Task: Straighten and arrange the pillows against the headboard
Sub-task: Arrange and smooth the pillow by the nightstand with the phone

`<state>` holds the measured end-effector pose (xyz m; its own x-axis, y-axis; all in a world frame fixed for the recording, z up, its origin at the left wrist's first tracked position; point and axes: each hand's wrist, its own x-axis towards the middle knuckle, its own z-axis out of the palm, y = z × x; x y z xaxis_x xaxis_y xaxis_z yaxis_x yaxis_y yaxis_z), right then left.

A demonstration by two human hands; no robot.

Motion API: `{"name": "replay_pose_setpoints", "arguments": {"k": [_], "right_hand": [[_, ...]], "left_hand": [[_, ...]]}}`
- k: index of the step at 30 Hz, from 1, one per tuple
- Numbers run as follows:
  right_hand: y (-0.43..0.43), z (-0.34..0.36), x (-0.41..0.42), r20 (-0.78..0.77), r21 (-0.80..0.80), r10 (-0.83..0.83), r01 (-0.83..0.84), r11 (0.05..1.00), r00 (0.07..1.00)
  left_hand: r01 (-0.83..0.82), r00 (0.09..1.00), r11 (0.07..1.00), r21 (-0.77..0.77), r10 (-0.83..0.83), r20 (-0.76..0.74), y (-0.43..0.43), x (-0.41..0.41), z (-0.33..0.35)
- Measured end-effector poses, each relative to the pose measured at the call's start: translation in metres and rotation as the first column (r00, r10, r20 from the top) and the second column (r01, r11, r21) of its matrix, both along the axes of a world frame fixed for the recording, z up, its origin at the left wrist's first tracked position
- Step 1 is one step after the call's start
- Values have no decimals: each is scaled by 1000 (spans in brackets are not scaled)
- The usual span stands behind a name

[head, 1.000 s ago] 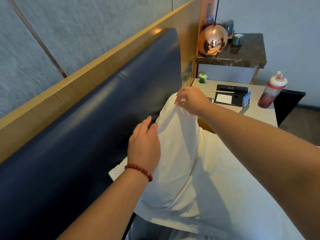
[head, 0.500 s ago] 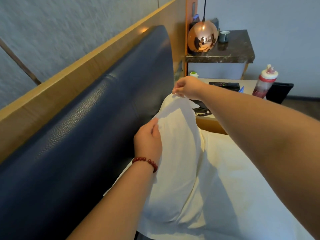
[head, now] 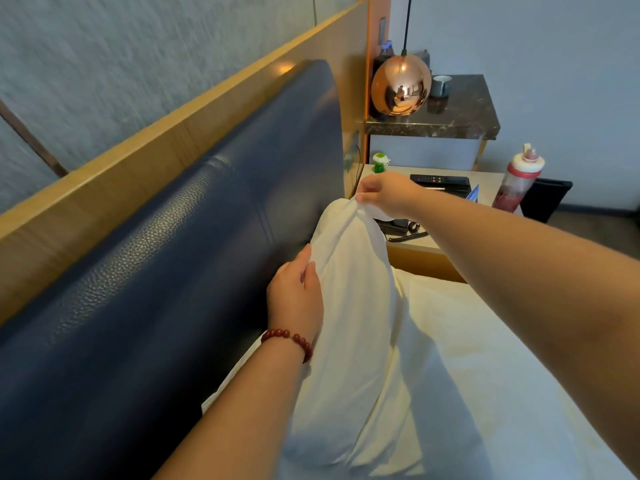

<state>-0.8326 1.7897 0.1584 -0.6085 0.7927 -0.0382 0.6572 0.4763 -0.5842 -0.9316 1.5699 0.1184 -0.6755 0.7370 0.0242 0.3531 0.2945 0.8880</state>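
Note:
A white pillow (head: 356, 306) stands on its long edge on the bed, leaning close to the dark blue padded headboard (head: 194, 258). My right hand (head: 388, 192) pinches the pillow's far top corner and lifts the fabric there. My left hand (head: 296, 299), with a red bead bracelet on the wrist, grips the pillow's upper edge on the headboard side. A second cream pillow (head: 408, 382) lies against the front of the first one, partly under my right arm.
The white bed sheet (head: 519, 403) spreads to the right. Beyond the pillow stands a bedside table (head: 491, 181) with a phone, a remote and a red bottle (head: 517, 180). A copper pendant lamp (head: 401, 85) hangs over a dark marble shelf (head: 460, 123).
My right hand has pulled the far corner of the pillow up and out. My left hand closed on the upper edge and stayed there. The view has shifted slightly.

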Motion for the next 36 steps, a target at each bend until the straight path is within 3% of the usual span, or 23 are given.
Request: {"name": "replay_pose_setpoints", "arguments": {"k": [4, 9, 13, 14, 16, 18, 19, 20, 24, 27, 31, 34, 36], "right_hand": [[11, -1, -13, 17, 51, -35, 34, 998, 999], [21, 10, -36, 135, -3, 38, -38, 999, 990], [29, -6, -45, 379, 325, -79, -53, 944, 922], [29, -13, -44, 344, 419, -152, -7, 908, 927], [21, -22, -36, 13, 478, -313, 269, 836, 950], [10, -28, -20, -372, 218, -483, 580, 785, 793], [7, -32, -12, -459, 33, -539, 620, 784, 707], [4, -38, -4, -469, -99, -564, 594, 798, 679], [-9, -59, 9, -277, -375, -424, 309, 874, 862], [-1, -55, -1, -370, -410, -483, 326, 851, 794], [20, -42, -7, -496, -530, -578, 302, 793, 648], [26, -49, -3, -436, -499, -548, 315, 807, 714], [20, -57, 8, -369, -440, -519, 347, 828, 771]], "left_hand": [[-10, 998, 1000, -24, 8, -55, 0, 1, -2], [-13, 978, 994, -104, -10, -210, -1, 2, -5], [25, 941, 977, -211, -94, -325, -5, 4, -5], [27, 934, 971, -236, -109, -339, -6, 4, -5], [30, 926, 960, -277, -131, -353, -5, 4, -5], [27, 919, 954, -299, -141, -368, -4, 5, -5], [22, 915, 952, -306, -143, -377, -4, 6, -6], [18, 912, 949, -314, -145, -384, -3, 7, -6], [12, 894, 929, -369, -175, -412, -2, 8, -4], [2, 841, 906, -423, -230, -489, -6, 10, 1], [39, 658, 944, -329, -272, -702, 2, 19, 16], [238, 622, 930, -281, -368, -691, 34, 30, 35], [293, 522, 891, -348, -454, -722, 69, 36, 39]]}}
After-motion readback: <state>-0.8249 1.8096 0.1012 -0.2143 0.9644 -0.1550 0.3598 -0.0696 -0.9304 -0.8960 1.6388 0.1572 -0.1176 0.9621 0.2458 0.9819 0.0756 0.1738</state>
